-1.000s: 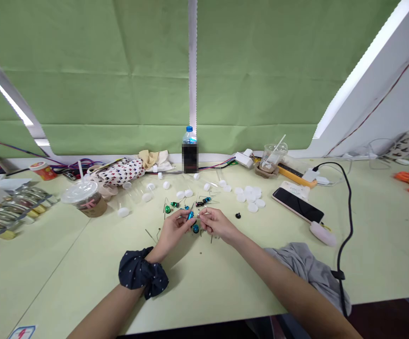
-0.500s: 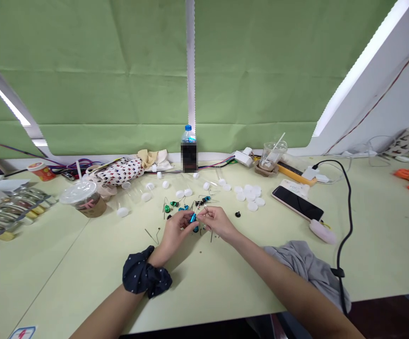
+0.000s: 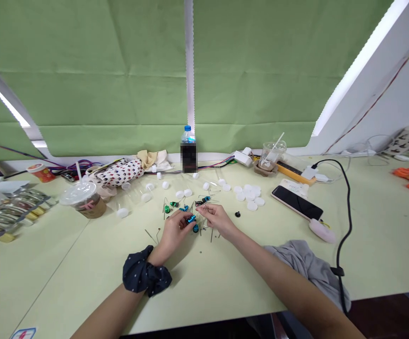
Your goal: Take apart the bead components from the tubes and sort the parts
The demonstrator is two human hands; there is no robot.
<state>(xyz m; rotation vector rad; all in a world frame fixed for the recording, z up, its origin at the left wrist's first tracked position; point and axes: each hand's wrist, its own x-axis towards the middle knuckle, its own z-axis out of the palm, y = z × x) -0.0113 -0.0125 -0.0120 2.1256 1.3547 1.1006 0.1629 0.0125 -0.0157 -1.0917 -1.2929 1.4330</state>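
Observation:
My left hand [image 3: 176, 231] is closed, its thumb and fingers pinching a small blue metal part [image 3: 191, 219]. Close beside it, my right hand [image 3: 216, 220] pinches a thin metal rod [image 3: 197, 214] that reaches toward the blue part; whether the two touch is too small to tell. On the table below the hands lies another blue part with a dark end [image 3: 195, 228]. Green parts [image 3: 167, 209], more blue and black parts [image 3: 204, 200] and several thin bent metal rods [image 3: 150, 235] are scattered around the fingers. A small black piece [image 3: 237, 214] lies to the right.
White round caps [image 3: 252, 205] and clear tubes with white lids [image 3: 122, 212] lie behind. A lidded drink cup [image 3: 86, 202] stands left, a bottle [image 3: 189, 157] at the back. On the right are a phone [image 3: 296, 202], a black cable [image 3: 349, 212] and grey cloth [image 3: 301, 259].
The blue part in my left hand has tilted from more upright to flatter. My right hand has shifted slightly up and away from it, with the rod in its fingers.

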